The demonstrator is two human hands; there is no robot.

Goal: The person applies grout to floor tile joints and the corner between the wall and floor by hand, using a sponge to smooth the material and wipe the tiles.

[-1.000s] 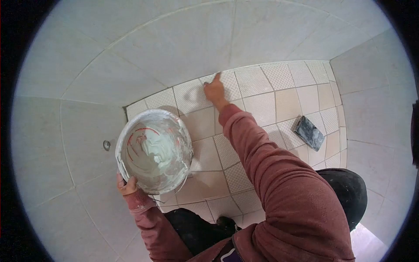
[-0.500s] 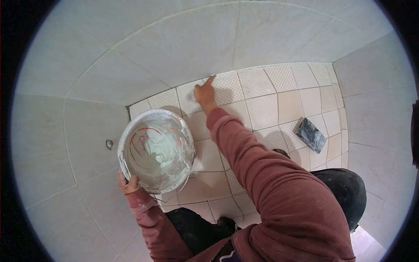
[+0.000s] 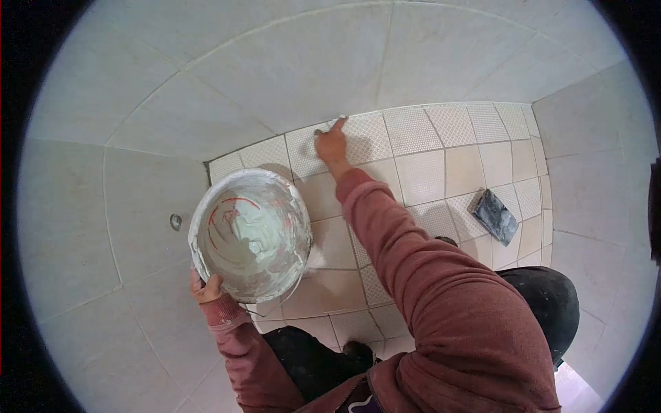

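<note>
Tiled corner, pale walls [image 3: 310, 69] around a floor [image 3: 330, 286] of mixed plain and textured beige tiles. Key relation: bucket [image 3: 295, 227] sits left of the right hand [image 3: 332, 144] and nearer the person; the left hand [image 3: 208, 288] is closer, already on it. Mouth is round, so no useful long axis. Left hand grips the near-left rim, thumb inside. Right hand reaches to the seam [image 3: 385, 110] where far wall meets floor, index finger extended, tip at or touching it, a bit of white by the tip; other fingers mostly hidden, can't tell how tightly curled, no tool visible. Bucket: mouth facing up, smeared whitish-grey rim and walls, red streaks inside, pale greenish-white paste [image 3: 258, 230] at the bottom, thin wire handle hanging on the near side. Can't tell if its base rests on the floor. Dark marbled block [image 3: 496, 217] lies off right, well apart.
</note>
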